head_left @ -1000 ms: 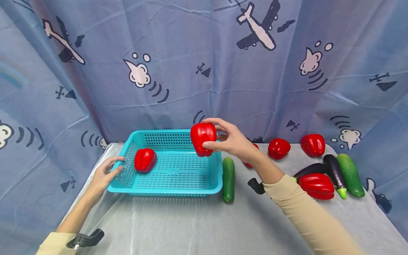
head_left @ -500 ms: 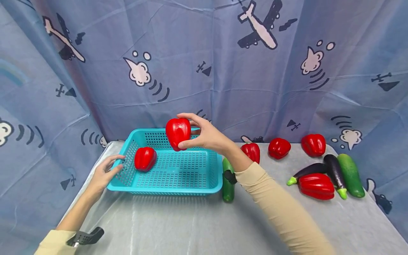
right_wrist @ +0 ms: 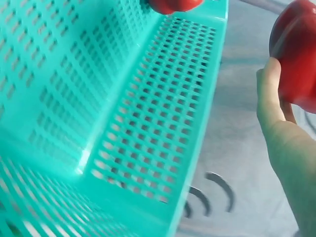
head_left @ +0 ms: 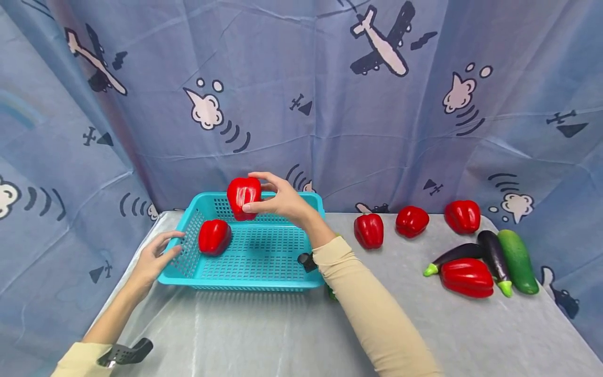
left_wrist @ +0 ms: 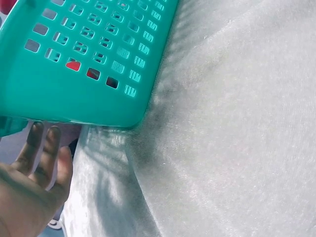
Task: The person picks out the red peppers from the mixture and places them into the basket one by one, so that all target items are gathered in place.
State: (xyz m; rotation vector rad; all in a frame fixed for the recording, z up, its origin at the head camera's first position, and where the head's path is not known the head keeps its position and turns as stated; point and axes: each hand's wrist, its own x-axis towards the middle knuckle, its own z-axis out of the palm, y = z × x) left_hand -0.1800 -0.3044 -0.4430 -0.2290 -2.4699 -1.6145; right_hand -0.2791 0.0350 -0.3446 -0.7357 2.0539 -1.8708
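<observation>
My right hand (head_left: pixel 282 201) pinches a red bell pepper (head_left: pixel 242 198) between thumb and fingers, above the far side of a turquoise plastic basket (head_left: pixel 245 285). Inside the basket, toward its left end, lies another red bell pepper (head_left: pixel 214 237). The right wrist view has the held pepper (right_wrist: pixel 300 61) beyond the basket's long rim. My left hand (head_left: pixel 153 259) is at the basket's left end, fingers loosely extended with the tips right at the rim. From the left wrist view, those fingers (left_wrist: pixel 49 150) lie beside the basket's end wall (left_wrist: pixel 74 98).
Red bell peppers (head_left: pixel 369 231) stand along the table's back right. Further right lie two eggplants (head_left: pixel 493 256), a cucumber (head_left: pixel 518 262) and another red pepper (head_left: pixel 467 277). My right sleeve (head_left: pixel 372 303) mostly hides a second cucumber (head_left: pixel 332 293) by the basket. A patterned curtain (head_left: pixel 264 104) hangs behind.
My right hand has carried the bell pepper leftward over the basket, from its right end toward the middle left. The left hand and the basket have stayed in place.
</observation>
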